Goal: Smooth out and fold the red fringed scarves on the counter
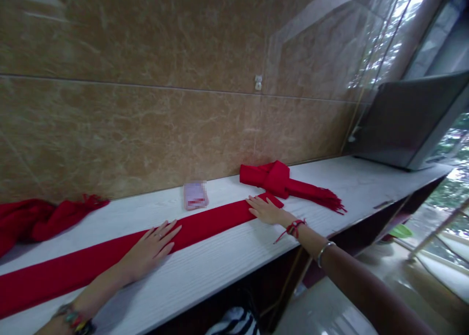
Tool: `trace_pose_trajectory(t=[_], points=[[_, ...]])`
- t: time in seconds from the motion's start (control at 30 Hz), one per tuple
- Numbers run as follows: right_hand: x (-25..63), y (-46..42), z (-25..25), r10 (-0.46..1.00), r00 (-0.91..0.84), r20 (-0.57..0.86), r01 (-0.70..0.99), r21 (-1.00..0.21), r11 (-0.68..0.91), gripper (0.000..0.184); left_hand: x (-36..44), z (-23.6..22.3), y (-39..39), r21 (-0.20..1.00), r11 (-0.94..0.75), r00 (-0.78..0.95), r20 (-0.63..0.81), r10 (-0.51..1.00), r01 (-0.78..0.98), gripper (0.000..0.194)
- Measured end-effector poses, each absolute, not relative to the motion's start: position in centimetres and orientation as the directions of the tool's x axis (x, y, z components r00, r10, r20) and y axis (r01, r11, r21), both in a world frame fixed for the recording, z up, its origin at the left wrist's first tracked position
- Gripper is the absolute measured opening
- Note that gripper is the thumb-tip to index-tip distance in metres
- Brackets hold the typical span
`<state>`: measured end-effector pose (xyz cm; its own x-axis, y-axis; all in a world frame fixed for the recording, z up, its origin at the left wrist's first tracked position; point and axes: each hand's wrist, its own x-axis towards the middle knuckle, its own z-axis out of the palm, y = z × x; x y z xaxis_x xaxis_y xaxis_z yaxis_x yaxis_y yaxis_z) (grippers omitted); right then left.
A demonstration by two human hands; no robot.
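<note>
While both hands lie palm down on the long red cloth, I can see it running flat across the pale worktop, from the picture's edge at nine o'clock to an end at about one o'clock, taking the point between the hands as the centre of the dial. The left hand rests on the band with its fingers spread and slightly bent, a ring on one of them. The right hand is flat near the far end, fingers a little apart; neither one is pinching anything.

From where I stand, a small pale packet sits at eleven o'clock, just beyond the band, its top edge blurred out. At one o'clock lies a knotted red scarf, close to the wall, its fringe pointing towards two o'clock. Another fringed red cloth is bunched up at nine o'clock. Well apart at two o'clock, a big grey box-shaped object stands on the worktop. Beaded bands circle the left wrist; a red cord and a silver bangle circle the right arm.
</note>
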<state>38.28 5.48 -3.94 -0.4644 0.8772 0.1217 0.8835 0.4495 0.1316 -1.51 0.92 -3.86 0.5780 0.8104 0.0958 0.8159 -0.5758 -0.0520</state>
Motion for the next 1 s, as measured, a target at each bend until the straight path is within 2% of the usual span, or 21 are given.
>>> trace_pose_trajectory(t=[0.1,0.2,0.33,0.43,0.63,0.77,0.93,1.0], points=[[42.3,5.7,-3.4,0.918,-0.382,0.107,0.917,0.168,0.362,0.039,-2.6,-3.9,1.0,-0.035,-0.582,0.582,0.1,0.807,0.813,0.047],[41.7,5.9,-2.6,0.925,-0.358,0.13,0.926,0.173,0.335,0.042,-1.8,-3.3,1.6,-0.015,-0.575,0.574,0.083,0.814,0.818,0.045],[37.1,5.7,-2.6,0.856,-0.504,0.116,0.864,0.07,0.499,0.047,1.8,-2.3,2.4,-0.002,-0.568,0.564,0.128,0.816,0.823,0.043],[35.9,5.3,-3.2,0.832,-0.548,0.088,0.836,0.045,0.546,0.048,4.0,-2.5,2.6,0.007,-0.663,0.653,0.171,0.738,0.748,0.046],[41.9,5.1,-3.1,0.909,-0.401,0.11,0.912,0.144,0.385,0.041,3.3,-4.0,2.4,0.055,-0.726,0.715,0.137,0.686,0.686,0.042],[42.6,5.2,-2.6,0.937,-0.321,0.138,0.943,0.139,0.302,0.043,3.2,-3.4,2.1,0.118,-0.725,0.694,0.217,0.686,0.679,0.039],[38.8,4.1,-3.4,0.883,-0.46,0.098,0.886,-0.025,0.464,0.051,3.4,-3.1,2.0,0.111,-0.736,0.681,0.307,0.665,0.668,0.035],[38.6,3.5,-3.9,0.875,-0.476,0.087,0.878,-0.017,0.479,0.049,3.3,-3.2,2.0,0.082,-0.728,0.677,0.31,0.667,0.68,0.034]])
